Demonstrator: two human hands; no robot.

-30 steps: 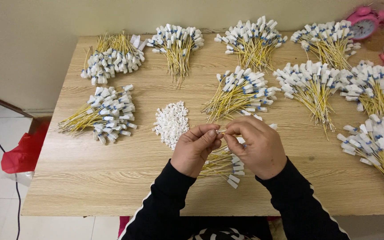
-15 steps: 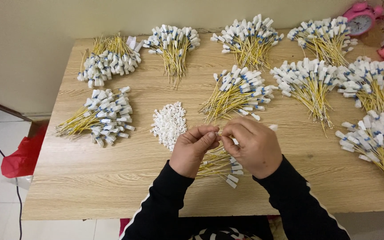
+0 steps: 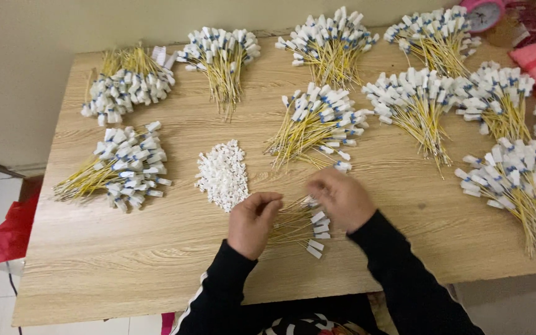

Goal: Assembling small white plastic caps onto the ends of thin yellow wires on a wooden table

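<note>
- Since the earlier frame my hands have dropped toward the small bundle lying on the table before me, and have drawn a little apart.
- Left hand is loosely curled, thumb and forefinger pinched; whether they hold anything I cannot tell.
- White pile of tiny caps sits just beyond it.
- Right hand is blurred, fingers down at the bundle's white tips; its grip I cannot tell.
- To do this well, I judge: pick one wire at a time, keep the yellow strands parallel, tips aligned.
- Finished bundles ring the table; white tags with blue bands, none legible.
- Pink clock stands far right.
</note>
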